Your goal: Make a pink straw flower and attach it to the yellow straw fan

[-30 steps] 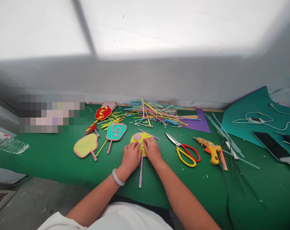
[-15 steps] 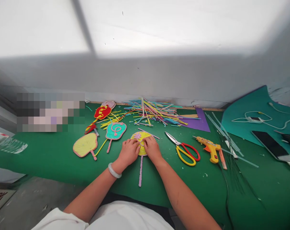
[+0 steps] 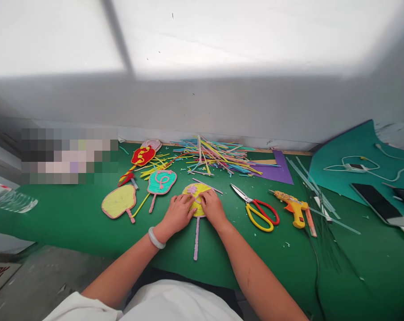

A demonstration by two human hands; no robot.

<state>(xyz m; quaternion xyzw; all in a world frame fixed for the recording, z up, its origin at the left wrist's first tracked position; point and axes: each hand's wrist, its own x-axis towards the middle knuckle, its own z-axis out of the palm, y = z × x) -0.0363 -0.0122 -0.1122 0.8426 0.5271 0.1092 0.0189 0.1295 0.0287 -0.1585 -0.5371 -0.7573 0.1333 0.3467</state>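
A round yellow fan (image 3: 199, 209) with a lilac flower and a lilac handle (image 3: 197, 240) lies flat on the green table. My left hand (image 3: 179, 213) rests over its left edge, fingers bent and close together; what the fingertips hold, if anything, is too small to make out. On the fan's right side sits my right hand (image 3: 213, 207), its fingers pressed together at the yellow surface, with anything between them hidden. Left of my hands lie a teal fan (image 3: 161, 183) and a plain yellow one (image 3: 119, 202) with pink edging.
Scissors (image 3: 255, 209) and a yellow glue gun (image 3: 293, 207) lie to the right, its cord running toward me. Behind is a pile of coloured strips (image 3: 218, 156). A red fan (image 3: 143, 155), a bottle (image 3: 13, 197), a phone (image 3: 377, 200) and a teal sheet (image 3: 335, 174) surround.
My left hand has shifted slightly left and its fingers have moved a little on the fan. My right hand stays at nearly the same spot.
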